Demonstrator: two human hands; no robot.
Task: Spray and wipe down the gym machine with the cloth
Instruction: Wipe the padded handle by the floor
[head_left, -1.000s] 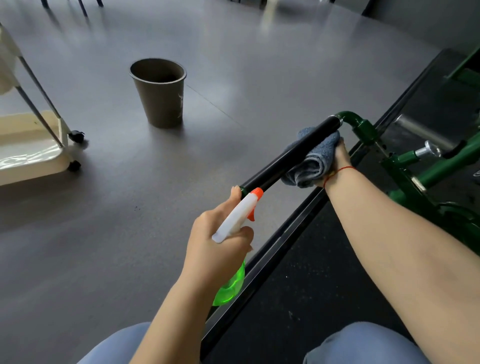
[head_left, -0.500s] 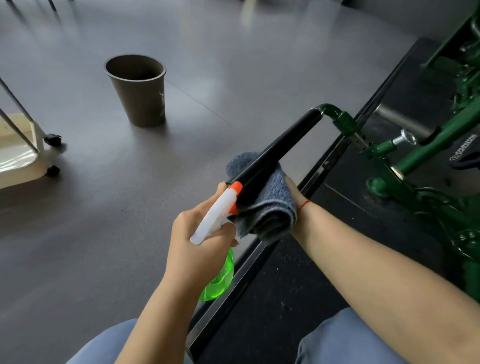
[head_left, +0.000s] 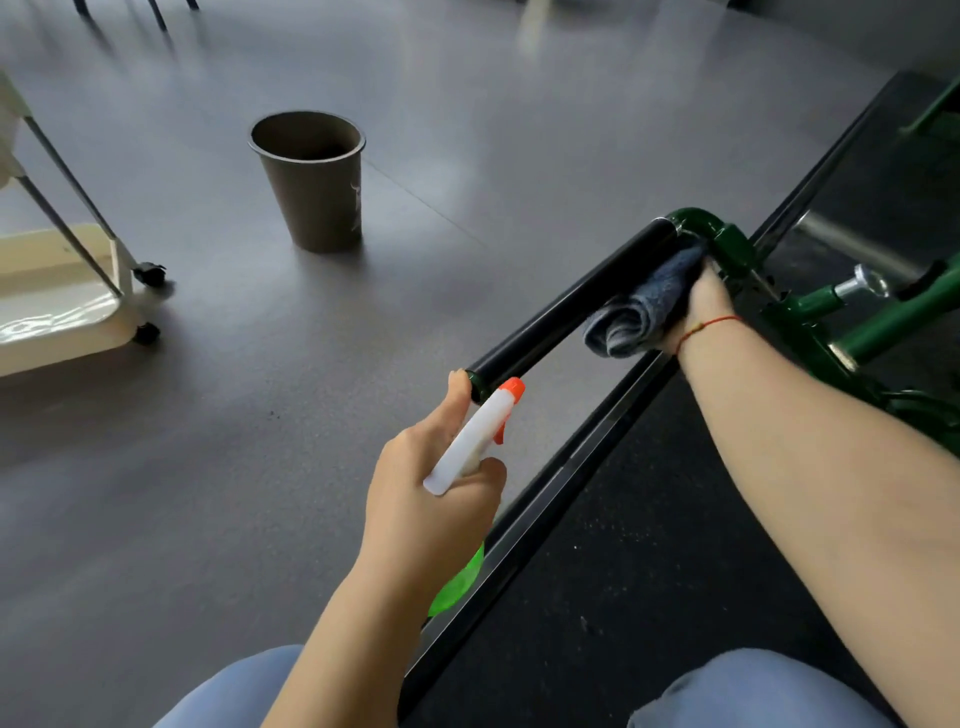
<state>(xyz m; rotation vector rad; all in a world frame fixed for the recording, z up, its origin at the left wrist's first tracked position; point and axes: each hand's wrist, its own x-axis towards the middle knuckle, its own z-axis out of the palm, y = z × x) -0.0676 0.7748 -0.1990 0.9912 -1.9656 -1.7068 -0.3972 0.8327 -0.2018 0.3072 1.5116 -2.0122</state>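
Observation:
A green gym machine (head_left: 852, 322) stands at the right, with a long black handle bar (head_left: 566, 306) reaching toward me. My right hand (head_left: 698, 306) grips a grey-blue cloth (head_left: 639, 306) wrapped under the far end of the bar, next to the green elbow joint. My left hand (head_left: 431, 493) holds a spray bottle (head_left: 472, 441) with a white head, orange nozzle and green body, just below the bar's near end. The thumb touches the bar's tip.
A dark brown bin (head_left: 311, 176) stands on the grey floor ahead. A cream cart on wheels (head_left: 67, 306) is at the left. A black metal rail (head_left: 545, 514) edges the dark rubber mat (head_left: 649, 571) under the machine. My knees show at the bottom.
My right hand has slid the cloth from the near end of the bar back up to its far end by the green joint. The left hand has kept the bottle near the bar's tip.

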